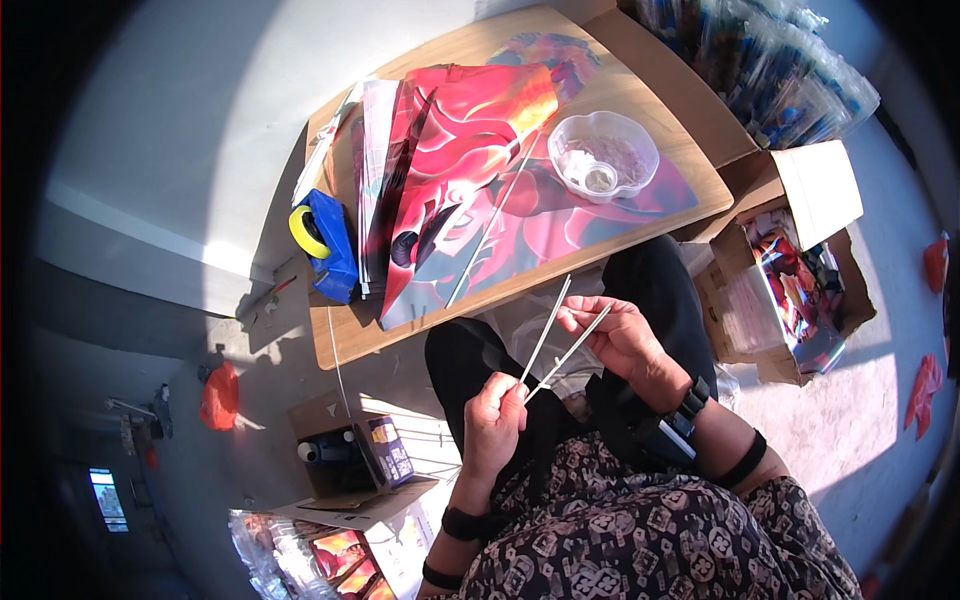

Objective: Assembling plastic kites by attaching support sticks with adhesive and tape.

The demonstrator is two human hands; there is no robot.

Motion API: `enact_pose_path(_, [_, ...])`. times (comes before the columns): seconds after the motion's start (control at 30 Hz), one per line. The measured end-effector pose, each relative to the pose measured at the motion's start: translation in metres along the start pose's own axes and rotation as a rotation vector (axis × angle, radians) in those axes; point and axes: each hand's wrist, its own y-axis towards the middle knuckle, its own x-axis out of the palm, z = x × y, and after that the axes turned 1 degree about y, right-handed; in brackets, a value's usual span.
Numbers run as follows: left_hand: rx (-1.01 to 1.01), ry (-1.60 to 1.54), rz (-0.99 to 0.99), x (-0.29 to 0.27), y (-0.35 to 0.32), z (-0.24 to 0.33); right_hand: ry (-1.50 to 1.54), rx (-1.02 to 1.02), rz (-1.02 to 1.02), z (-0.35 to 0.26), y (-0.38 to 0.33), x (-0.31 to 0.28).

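My left hand (495, 415) is closed around the lower ends of thin pale sticks (545, 340), which fan apart upward above my lap. My right hand (628, 342) has its fingers pinched together at the upper part of the right-hand stick; its exact contact is partly hidden. In front of my knees stands a wooden table (345, 345). Glossy printed sheets (480, 130) in red and pink lie on it, with another thin stick (490, 235) across them. A clear plastic bowl (603, 155) with small white pieces and a little round container rests to the right.
A blue tape dispenser (335, 250) with yellow tape sits at the table's left edge. To the right, a cardboard box (725, 310) holds colourful printed pieces. Clear plastic packs (790, 90) are piled behind it. Another open box (330, 420) stands low at left, near an orange bag (220, 395).
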Motion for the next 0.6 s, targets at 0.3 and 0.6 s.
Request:
enact_pose_path(0.3, [-0.003,-0.002,-0.006,0.001,-0.001,0.0,0.03,-0.068,-0.194,0.003,0.01,-0.025])
enact_pose_path(0.6, [-0.021,0.019,-0.022,-0.001,-0.006,-0.003,0.148,-0.135,0.003,0.006,0.0,-0.007])
